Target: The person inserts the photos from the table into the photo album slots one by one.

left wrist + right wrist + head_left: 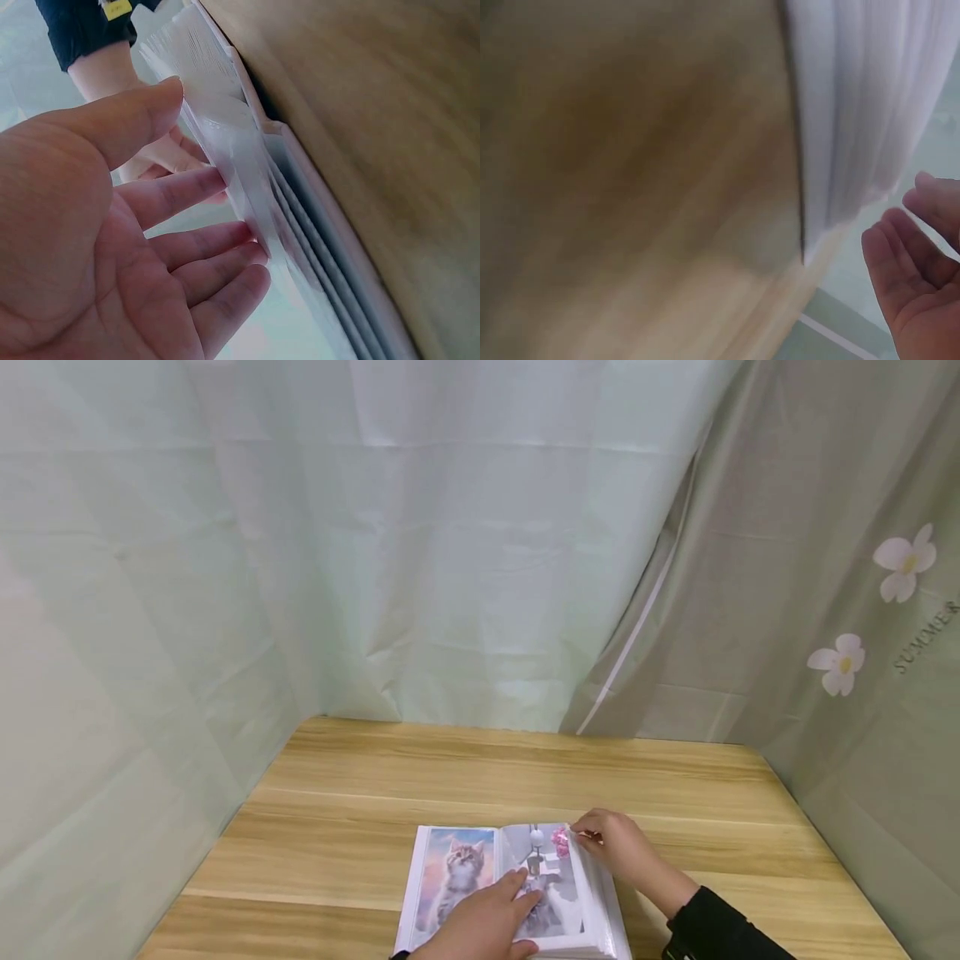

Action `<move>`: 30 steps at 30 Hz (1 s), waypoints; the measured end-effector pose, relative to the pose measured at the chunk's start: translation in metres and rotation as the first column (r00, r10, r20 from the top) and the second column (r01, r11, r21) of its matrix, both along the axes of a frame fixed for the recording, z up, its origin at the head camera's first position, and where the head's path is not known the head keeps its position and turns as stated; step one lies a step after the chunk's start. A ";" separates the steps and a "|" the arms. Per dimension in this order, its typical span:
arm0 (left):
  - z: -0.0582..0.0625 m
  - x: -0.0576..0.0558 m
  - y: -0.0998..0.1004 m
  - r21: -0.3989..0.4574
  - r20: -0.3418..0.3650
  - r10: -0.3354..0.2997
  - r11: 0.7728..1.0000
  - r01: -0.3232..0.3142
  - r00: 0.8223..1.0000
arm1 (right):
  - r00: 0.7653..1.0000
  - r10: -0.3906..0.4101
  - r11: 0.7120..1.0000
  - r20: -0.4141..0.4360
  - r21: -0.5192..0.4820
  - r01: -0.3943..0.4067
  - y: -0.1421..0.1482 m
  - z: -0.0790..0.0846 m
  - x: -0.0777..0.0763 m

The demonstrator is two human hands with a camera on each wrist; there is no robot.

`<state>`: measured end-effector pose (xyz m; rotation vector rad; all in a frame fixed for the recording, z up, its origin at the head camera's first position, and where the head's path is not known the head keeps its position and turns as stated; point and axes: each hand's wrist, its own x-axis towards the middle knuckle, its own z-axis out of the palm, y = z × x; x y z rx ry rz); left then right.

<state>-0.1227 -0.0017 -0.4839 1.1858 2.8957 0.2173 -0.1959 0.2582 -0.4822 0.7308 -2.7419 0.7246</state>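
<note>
A photo album [407,893] lies spread on the wooden table. On its left page is a kitten picture [459,877] against a pink and blue sky. The right page carries a greyish picture [558,902] with a pink flower [560,842], partly covered by my left hand [487,922]. That hand rests on the page with its fingers extended, and the left wrist view shows its fingertips against the clear sleeves [240,150]. At the upper right corner of the page, my right hand [618,852] pinches the page edge between thumb and bent fingers.
The wooden table [337,810] extends around the album. Pale curtains [480,568] hang behind and on both sides, with white flowers [837,665] printed on the right one. More album pages [870,97] are stacked beneath the top one.
</note>
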 end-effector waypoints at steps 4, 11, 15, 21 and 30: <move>0.000 0.000 0.000 0.001 -0.019 -0.007 1.000 0.007 1.000 | 0.999 -0.026 1.000 0.036 0.001 0.026 0.002 -0.004 0.009; -0.002 -0.001 0.001 0.012 0.029 0.011 1.000 -0.011 1.000 | 0.998 -0.029 1.000 0.058 -0.006 0.029 0.002 -0.011 0.017; -0.001 0.000 0.000 0.015 0.019 0.003 1.000 -0.003 1.000 | 0.998 -0.024 1.000 0.059 -0.019 0.025 0.002 -0.013 0.019; 0.001 0.000 -0.001 0.053 -0.020 -0.017 0.998 0.018 1.000 | 0.998 -0.035 0.999 0.054 -0.014 0.036 0.003 -0.015 0.020; 0.002 -0.002 -0.001 0.083 -0.039 -0.057 0.995 0.060 0.998 | 0.999 -0.031 1.000 0.038 0.003 0.031 0.003 -0.019 0.017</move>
